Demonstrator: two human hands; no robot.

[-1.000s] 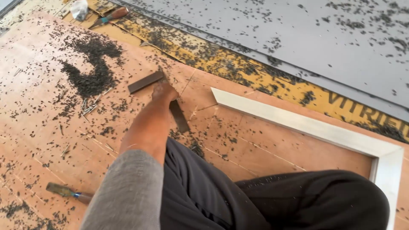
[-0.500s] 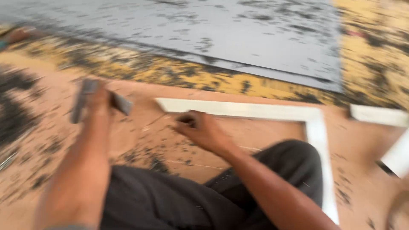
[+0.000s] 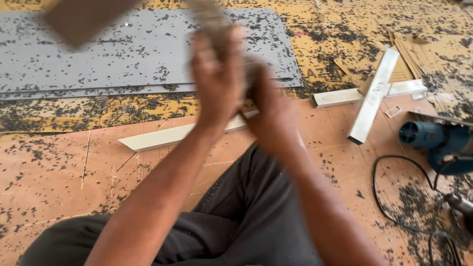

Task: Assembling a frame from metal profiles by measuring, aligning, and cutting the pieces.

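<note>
From the head view, both hands are raised together in front of the camera, blurred by motion. The left hand (image 3: 219, 74) has its fingers (image 3: 207, 61) clenched around a blurred brown flat piece (image 3: 86, 17), which juts up and to the left toward the top edge of the picture. The right hand (image 3: 271, 106) is pressed close against the left one; whether its fingers are clenched on anything cannot be told through the blur.

Beneath the hands, on the orange-brown board floor (image 3: 49, 167), lies a long pale metal strip (image 3: 167, 137), running behind the wrists. Beyond it rests a stack of grey flat sheets (image 3: 123, 54), speckled with dark shavings, on yellow printed cardboard (image 3: 345, 44). To the right, two more pale metal strips lie crossed (image 3: 372, 96), one slanting over the other. At the right edge sits a blue power tool (image 3: 438, 143), with a black cable (image 3: 389, 197) looping over the floor near it. Dark shavings are scattered across the floor all around. The person's dark trousers (image 3: 246, 216) fill the lower middle, beneath both forearms.
</note>
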